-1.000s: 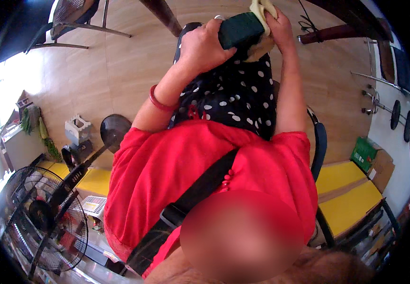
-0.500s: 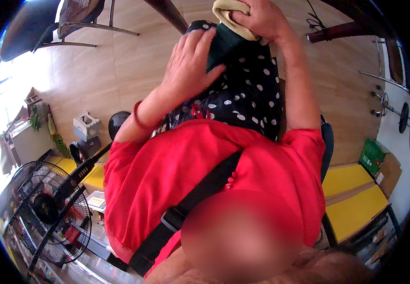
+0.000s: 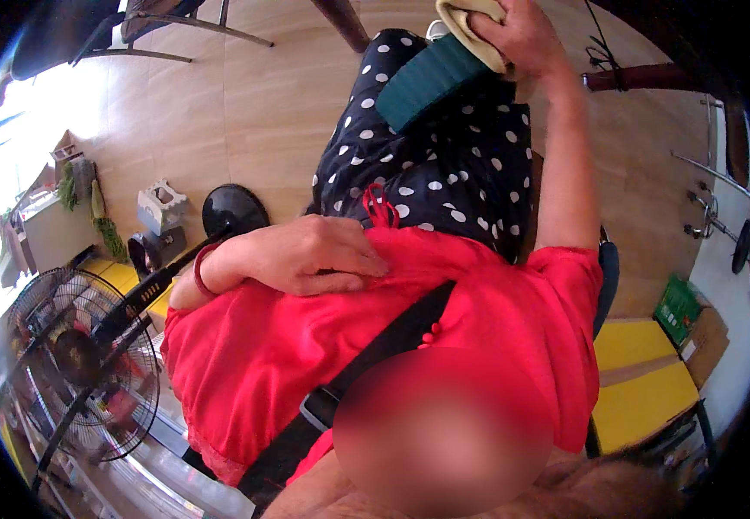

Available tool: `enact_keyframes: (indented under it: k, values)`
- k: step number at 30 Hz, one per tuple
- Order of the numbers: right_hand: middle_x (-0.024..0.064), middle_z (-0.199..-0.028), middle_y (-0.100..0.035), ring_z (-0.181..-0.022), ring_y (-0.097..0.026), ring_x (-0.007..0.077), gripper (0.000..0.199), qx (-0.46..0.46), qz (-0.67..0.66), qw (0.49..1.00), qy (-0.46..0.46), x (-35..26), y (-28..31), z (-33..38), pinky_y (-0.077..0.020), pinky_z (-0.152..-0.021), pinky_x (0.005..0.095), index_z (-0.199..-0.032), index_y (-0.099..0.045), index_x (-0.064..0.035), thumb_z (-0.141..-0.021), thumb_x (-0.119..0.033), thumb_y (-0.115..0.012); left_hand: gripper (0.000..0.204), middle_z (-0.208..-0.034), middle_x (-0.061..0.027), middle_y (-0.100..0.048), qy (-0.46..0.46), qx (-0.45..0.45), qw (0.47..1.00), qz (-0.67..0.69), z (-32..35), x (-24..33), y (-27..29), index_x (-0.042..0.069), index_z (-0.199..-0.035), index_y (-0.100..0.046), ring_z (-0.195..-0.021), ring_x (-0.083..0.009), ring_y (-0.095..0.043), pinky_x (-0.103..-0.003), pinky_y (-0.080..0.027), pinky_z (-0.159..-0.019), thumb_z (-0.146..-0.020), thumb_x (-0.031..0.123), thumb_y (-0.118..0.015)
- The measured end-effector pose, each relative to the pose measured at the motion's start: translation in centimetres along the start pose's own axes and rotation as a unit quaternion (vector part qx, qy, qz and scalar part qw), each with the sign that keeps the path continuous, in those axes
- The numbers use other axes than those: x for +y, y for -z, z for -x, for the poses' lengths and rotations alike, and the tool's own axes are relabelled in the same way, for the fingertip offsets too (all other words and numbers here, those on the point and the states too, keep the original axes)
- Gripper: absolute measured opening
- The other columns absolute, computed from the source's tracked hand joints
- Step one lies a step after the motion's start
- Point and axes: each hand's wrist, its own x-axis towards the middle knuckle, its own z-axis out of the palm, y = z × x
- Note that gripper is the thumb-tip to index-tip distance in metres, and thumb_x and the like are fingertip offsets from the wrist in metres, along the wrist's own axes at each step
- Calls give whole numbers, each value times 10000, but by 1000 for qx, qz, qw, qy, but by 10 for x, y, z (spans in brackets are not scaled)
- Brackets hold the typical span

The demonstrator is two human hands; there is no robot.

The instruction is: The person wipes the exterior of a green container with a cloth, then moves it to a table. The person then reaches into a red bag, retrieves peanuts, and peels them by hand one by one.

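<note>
My right hand (image 3: 526, 39) grips a thick fabric piece at the top, its cream band (image 3: 451, 17) folded round the fingers. From this band a dark green, ribbed-looking part (image 3: 431, 82) hangs over my black polka-dot trousers (image 3: 345, 143). My left hand (image 3: 306, 255) is drawn back against my red shirt (image 3: 254, 363) at the belly. Its fingers are bent together as in a pinch, and whatever they may hold is too small or hidden to see. A red bracelet (image 3: 205, 268) circles the left wrist.
At the left stand a black fan (image 3: 81, 355) with a round base (image 3: 235, 212) and a grey-white plastic stool (image 3: 162, 206). Chairs (image 3: 167, 54) are at the far left. Dark red-brown furniture legs (image 3: 340, 24) stand ahead. Yellow boxes (image 3: 643, 398) and a green box (image 3: 676, 311) lie at the right.
My left hand has left the green fabric and come back to the belly, its fingers bending inward. My right hand has shifted slightly right, still gripping the fabric piece; more of the green part shows.
</note>
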Motion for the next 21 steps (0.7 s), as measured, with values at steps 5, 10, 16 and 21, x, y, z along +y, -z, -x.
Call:
enact_keyframes:
  k: [5,10,16,21]
  values:
    - [154,-933,-660,-857,-638,264,357,3,-22,999,25,0,2,2,-493,-761,340,-1070,-613,-29,-760,-206,-593,237,-898,-159,-624,165,10,981,104,18,-13,1,-14,-951,-620,-841,-310,-587,-356,-469,-754,-902,203,-542]
    - [157,-930,-658,-854,-639,272,331,-3,-10,999,40,7,2,1,-496,-743,349,-1044,-616,-18,-764,-194,-592,249,-911,-175,-584,340,63,933,-94,21,-38,-18,24,-1002,-579,-887,-331,-579,-386,-471,-758,-885,243,-557]
    - [160,-939,-655,-860,-635,292,327,-10,2,999,52,10,1,-2,-495,-747,359,-1022,-620,-15,-758,-207,-592,272,-1025,-153,-565,243,81,967,-11,9,-34,-24,57,-1074,-535,-1011,-358,-541,-386,-445,-852,-803,70,-537]
    - [159,-937,-658,-864,-636,282,333,20,51,996,63,19,-2,-1,-493,-763,353,-1019,-619,-11,-752,-208,-586,146,-977,-134,-586,209,146,964,81,6,-62,-39,14,-969,-575,-923,-276,-568,-328,-447,-808,-840,78,-547]
